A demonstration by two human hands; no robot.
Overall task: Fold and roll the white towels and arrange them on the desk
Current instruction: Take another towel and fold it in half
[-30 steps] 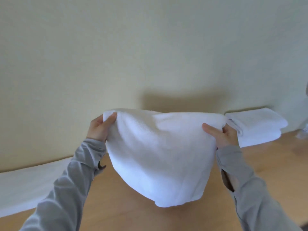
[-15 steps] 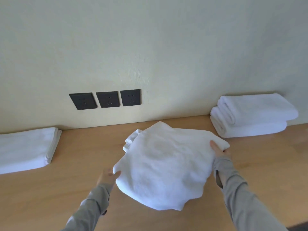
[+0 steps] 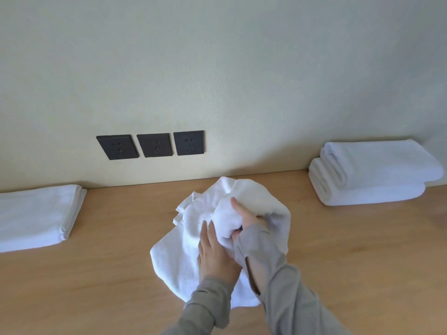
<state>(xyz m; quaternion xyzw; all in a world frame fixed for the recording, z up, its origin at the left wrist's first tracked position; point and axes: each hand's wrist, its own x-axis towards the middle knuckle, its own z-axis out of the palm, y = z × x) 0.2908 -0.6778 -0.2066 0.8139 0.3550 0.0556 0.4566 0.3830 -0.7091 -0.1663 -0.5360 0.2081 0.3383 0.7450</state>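
— Now, placing the crumpled white terry towel (image 3: 183, 250) where?
— Mid-view, heaped on the light wooden desk (image 3: 108, 274), short of the wall. Bunched rather than flat, with loose corners poking out at 10 o'clock.
— And the hands?
— Left hand (image 3: 214, 257) laid flat on the cloth at 6 o'clock of the heap, fingers straight and close together, pressing down. Right hand (image 3: 244, 215) at 1 o'clock of it, one digit over a thick fold and the rest curled under, gripping.
— Around that?
— Two rolled white towels (image 3: 375, 175) stacked at 3 o'clock, well apart. A flat pile of folded white towels (image 3: 33, 216) at 9 o'clock. Three black wall sockets (image 3: 154, 145) at 11 o'clock.
— Likely trouble?
— Probably trapped creases, from pulling the gripped fold across without smoothing first; hence a lumpy, lopsided roll. Could also drag the whole heap along the desk by lifting the pressing palm too early. Cramped reach too, with forearms so close together.
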